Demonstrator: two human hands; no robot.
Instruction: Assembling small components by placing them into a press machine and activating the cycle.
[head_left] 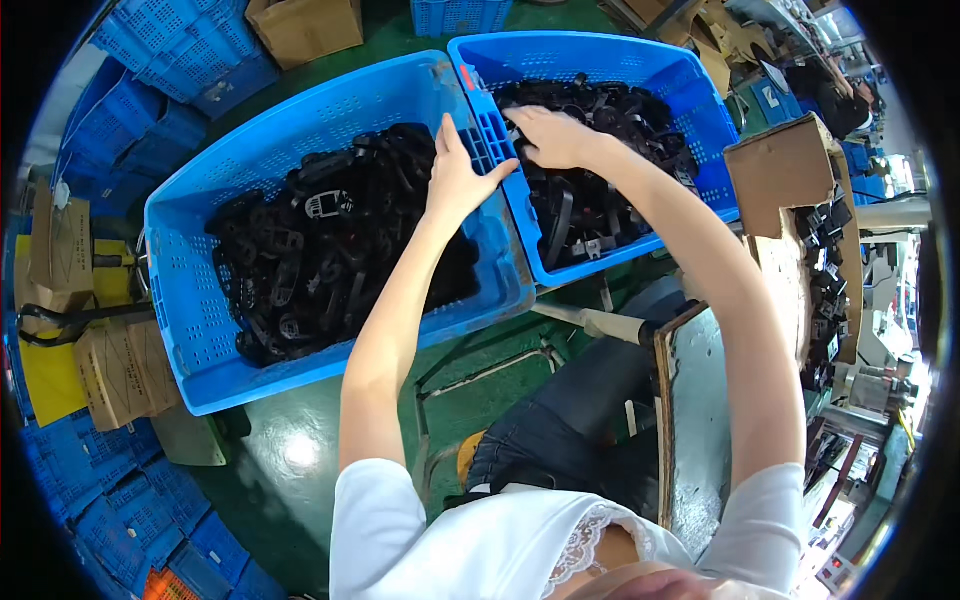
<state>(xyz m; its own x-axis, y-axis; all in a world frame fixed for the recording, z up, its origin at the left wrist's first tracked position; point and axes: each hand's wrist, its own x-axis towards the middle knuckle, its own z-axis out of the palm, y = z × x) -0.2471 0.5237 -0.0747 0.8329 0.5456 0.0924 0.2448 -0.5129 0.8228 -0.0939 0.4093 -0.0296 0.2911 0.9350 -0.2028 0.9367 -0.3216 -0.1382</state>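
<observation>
Two blue plastic crates stand side by side ahead of me. In the left crate [190, 330] lies a heap of black moulded plastic parts [330, 240]. My left hand [460, 185] rests at that crate's right rim, fingers stretched upward and thumb reaching across toward the neighbouring crate; nothing shows in it. The right crate [715, 100] also holds a pile of dark parts [610, 120]. Over its left side reaches my right hand [552, 138], fingers pointing left at the inner rim, thumb apart from them. No part is visible in its grasp.
A worktop [697, 420] juts in at my right, beside an open cardboard box [780, 165] with small black parts. Stacked blue crates [150, 510] and cardboard boxes [110, 375] line the left. A metal frame [485, 370] stands on the green floor below.
</observation>
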